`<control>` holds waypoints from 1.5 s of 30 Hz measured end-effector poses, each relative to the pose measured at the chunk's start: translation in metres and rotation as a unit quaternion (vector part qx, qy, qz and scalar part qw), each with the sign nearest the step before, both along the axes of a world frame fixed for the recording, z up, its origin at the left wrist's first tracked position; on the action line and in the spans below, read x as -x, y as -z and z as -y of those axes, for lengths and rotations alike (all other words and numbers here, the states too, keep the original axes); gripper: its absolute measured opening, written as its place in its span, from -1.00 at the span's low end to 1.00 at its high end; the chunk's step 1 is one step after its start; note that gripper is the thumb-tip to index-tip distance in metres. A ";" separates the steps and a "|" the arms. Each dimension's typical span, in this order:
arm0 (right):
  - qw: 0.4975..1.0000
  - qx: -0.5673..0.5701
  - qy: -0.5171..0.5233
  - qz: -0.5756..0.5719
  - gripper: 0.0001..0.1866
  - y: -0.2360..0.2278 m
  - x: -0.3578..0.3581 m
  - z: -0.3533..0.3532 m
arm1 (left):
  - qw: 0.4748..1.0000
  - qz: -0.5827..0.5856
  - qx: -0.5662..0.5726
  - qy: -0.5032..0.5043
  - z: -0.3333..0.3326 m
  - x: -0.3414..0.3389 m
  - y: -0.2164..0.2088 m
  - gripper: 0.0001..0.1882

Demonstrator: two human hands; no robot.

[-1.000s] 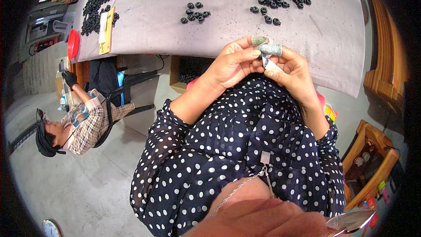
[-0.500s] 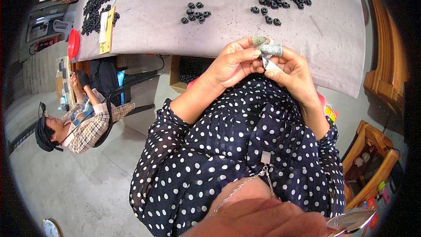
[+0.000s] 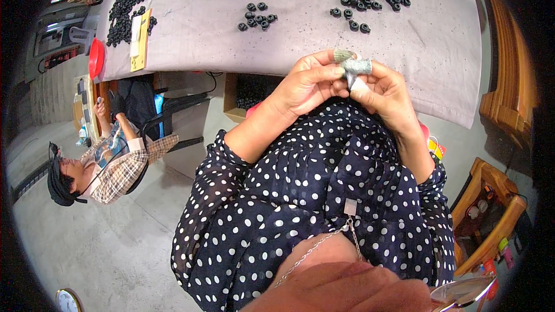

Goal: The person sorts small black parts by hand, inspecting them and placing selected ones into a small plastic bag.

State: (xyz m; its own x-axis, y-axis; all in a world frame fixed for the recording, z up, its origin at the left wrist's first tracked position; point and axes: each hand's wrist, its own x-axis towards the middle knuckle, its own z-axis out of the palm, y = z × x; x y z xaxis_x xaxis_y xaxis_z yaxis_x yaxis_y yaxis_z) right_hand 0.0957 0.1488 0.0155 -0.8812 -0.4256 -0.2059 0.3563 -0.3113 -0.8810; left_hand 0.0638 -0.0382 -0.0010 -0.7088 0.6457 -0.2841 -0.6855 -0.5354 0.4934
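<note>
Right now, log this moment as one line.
left hand: touching grey fingertip cover | right hand: wearing it | black rings: on grey table

We wear a dark navy blouse scattered all over with small white polka dots, of a thin fabric that gathers in soft folds across the chest. Its sleeves reach only partway down our forearms and end in loose cuffs, leaving the left hand and right hand bare, apart from grey fabric covers on some fingertips. A fine silver chain hangs at our neck, carrying a small pale rectangular pendant
</note>
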 end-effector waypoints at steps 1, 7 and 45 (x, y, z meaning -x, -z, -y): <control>1.000 0.004 -0.002 0.013 -0.61 0.003 0.002 -0.001 | 1.000 -0.009 -0.007 0.012 -0.001 -0.001 0.001 -0.67; 1.000 -0.007 0.016 0.001 -0.59 0.005 0.002 0.000 | 0.998 0.021 -0.065 0.015 -0.006 0.001 0.007 -0.67; 0.991 -0.045 0.123 0.000 -0.72 0.009 0.001 0.004 | 0.508 -0.654 0.537 -0.164 0.010 0.082 0.001 -0.82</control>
State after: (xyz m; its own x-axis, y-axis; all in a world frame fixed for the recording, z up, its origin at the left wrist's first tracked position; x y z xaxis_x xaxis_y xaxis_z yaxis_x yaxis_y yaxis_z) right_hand 0.0946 0.1450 0.0067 -0.9560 -0.1781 -0.2332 0.2793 -0.3084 -0.9093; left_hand -0.0185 -0.0479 -0.0018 -0.7637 0.4035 0.5039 0.6432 0.5431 0.5398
